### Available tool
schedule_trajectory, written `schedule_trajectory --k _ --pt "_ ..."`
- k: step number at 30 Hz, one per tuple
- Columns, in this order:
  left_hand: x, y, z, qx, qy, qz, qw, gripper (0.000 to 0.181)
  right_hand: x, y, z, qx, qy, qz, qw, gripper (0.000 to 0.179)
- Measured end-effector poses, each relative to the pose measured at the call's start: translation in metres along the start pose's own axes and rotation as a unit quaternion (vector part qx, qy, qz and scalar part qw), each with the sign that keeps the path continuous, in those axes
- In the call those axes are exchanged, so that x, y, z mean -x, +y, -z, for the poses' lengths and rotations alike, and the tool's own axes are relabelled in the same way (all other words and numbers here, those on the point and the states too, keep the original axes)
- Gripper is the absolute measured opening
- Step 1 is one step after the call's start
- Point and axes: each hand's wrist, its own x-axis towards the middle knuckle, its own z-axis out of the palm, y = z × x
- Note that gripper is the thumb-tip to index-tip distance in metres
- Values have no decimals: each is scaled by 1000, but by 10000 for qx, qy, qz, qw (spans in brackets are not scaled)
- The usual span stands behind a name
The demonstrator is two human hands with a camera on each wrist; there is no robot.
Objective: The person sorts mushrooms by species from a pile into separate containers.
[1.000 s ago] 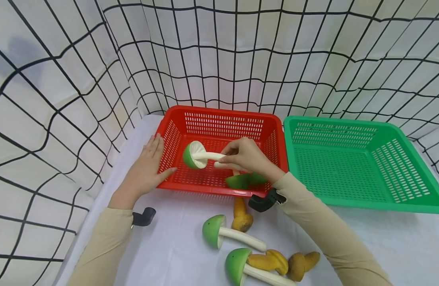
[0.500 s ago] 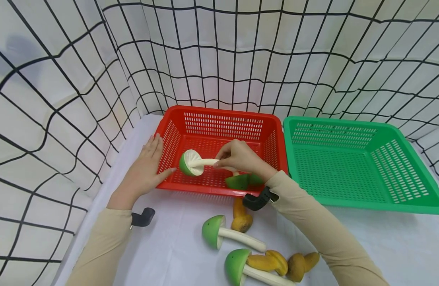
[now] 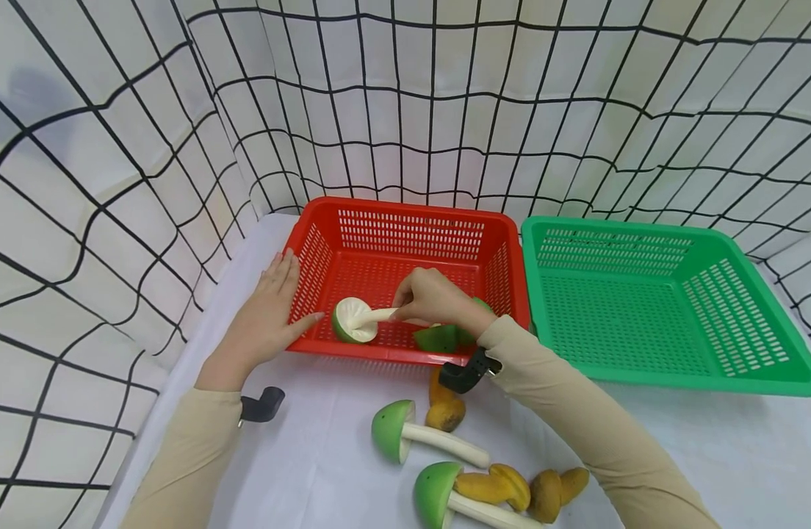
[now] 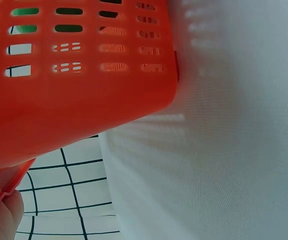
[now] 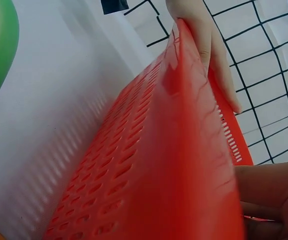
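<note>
The red basket [image 3: 372,275], rectangular, open-topped and slotted in its walls, stands upright on the bench [image 3: 326,455]. Inside, near the basket's front-left corner, a mushroom [image 3: 355,321] with a green cap and pale stem is held sideways: cap toward the basket's left end, creamy gills showing, stem pinched by the right hand's [image 3: 435,297] fingers [image 3: 402,295].

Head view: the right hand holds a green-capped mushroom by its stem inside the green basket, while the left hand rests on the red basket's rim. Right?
Not quite: the head view shows the right hand holding the green-capped mushroom inside the red basket, not the green basket. The rest is right.
</note>
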Motion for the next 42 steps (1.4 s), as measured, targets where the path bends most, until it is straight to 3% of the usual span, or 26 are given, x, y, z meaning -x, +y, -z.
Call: schedule_trajectory --k 19,36,42 --pt "-1 2 1 -6 -43 35 10000 89 -2 -1 -3 365 -378 -223 9984 12" --pt "0 2 2 -40 -63 23 10000 88 6 -4 4 390 238 -71 9989 12" --pt "0 3 3 -43 -44 7 10000 88 14 -1 10 108 485 -119 9987 11"
